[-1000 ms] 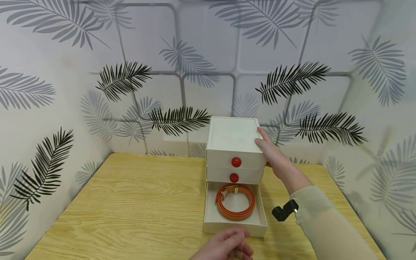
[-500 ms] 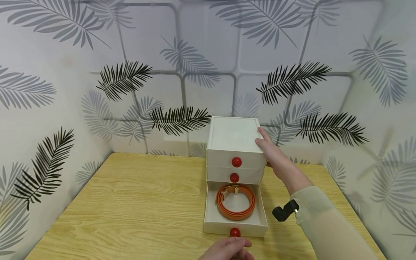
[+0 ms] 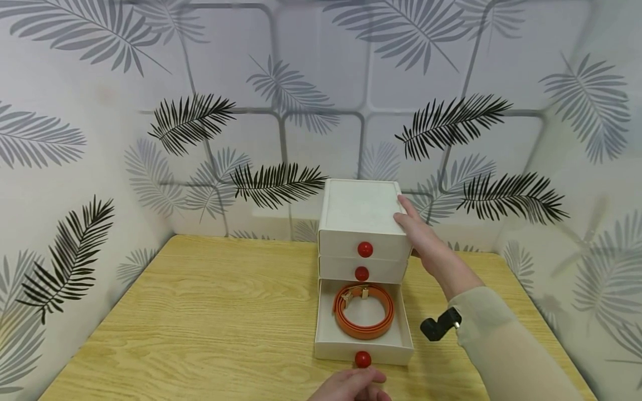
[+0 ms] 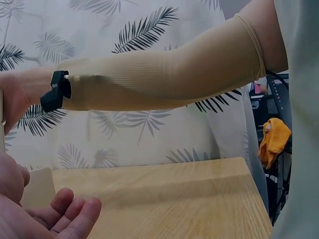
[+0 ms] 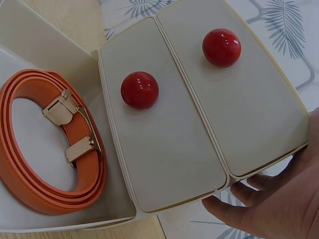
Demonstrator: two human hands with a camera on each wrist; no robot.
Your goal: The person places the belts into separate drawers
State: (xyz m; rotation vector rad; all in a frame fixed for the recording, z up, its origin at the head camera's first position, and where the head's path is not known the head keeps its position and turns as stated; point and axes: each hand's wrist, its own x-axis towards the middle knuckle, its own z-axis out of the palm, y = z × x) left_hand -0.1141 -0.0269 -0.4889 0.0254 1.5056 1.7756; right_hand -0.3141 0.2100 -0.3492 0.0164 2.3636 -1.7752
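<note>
A small white cabinet (image 3: pixel 362 209) with red knobs stands on the table; its bottom drawer (image 3: pixel 325 352) is pulled out. Inside that drawer lies a coiled orange belt (image 3: pixel 364 332) with gold-coloured metal fittings. My left hand (image 3: pixel 347 385) is just in front of the drawer's red knob (image 3: pixel 363 359), fingertips right at its lower edge. In the left wrist view, those fingers (image 4: pixel 70 218) are loosely bent around nothing. My right hand (image 3: pixel 420 236) rests against the cabinet's right side, near the top edge. The right wrist view shows its fingers (image 5: pixel 227 211) extended along that side.
The two upper drawers (image 5: pixel 159 149) are closed. Leaf-patterned wall covering (image 3: pixel 321 83) stands behind and beside the wooden table (image 3: pixel 210 312). An orange cloth (image 4: pixel 274 142) hangs beyond the table in the left wrist view.
My left hand has moved slightly down and right, and the bottom drawer's red knob, hidden before, now shows. The right hand, drawer and belt have stayed where they were.
</note>
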